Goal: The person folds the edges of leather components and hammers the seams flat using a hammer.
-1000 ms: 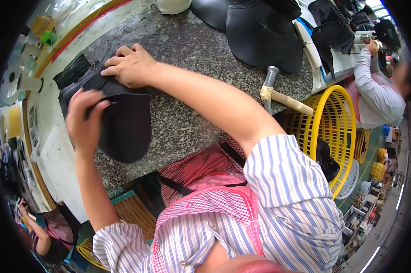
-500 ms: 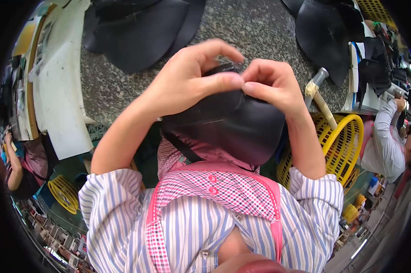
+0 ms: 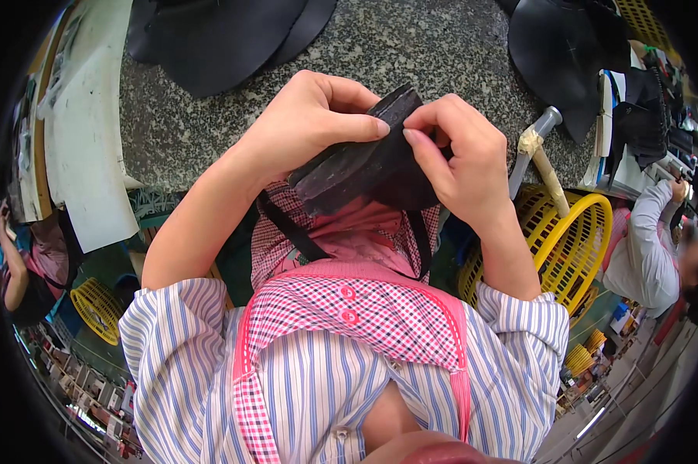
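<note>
My left hand (image 3: 318, 116) is closed on a black leather piece (image 3: 360, 170), the thumb lying along its upper edge. The piece is tilted up over my lap, and a thick, scuffed dark edge shows along its side. At the piece's right end, my right hand (image 3: 466, 151) has thumb and forefinger pinched together against it. The other fingers are curled under, and whatever small part lies between the fingertips is hidden. Below hangs my pink checked apron (image 3: 349, 309) with black straps.
Black leather pieces (image 3: 217, 46) lie on the speckled stone table (image 3: 434, 46), with more (image 3: 565, 46) at the right. A hammer (image 3: 538, 151) rests at the table's right edge, its handle over a yellow basket (image 3: 588, 247). Co-workers sit at left and right (image 3: 646, 240).
The leather piece has been turned so its thick edge faces up instead of its broad smooth face. My right hand has shifted slightly down, and the two hands' fingertips have come apart.
</note>
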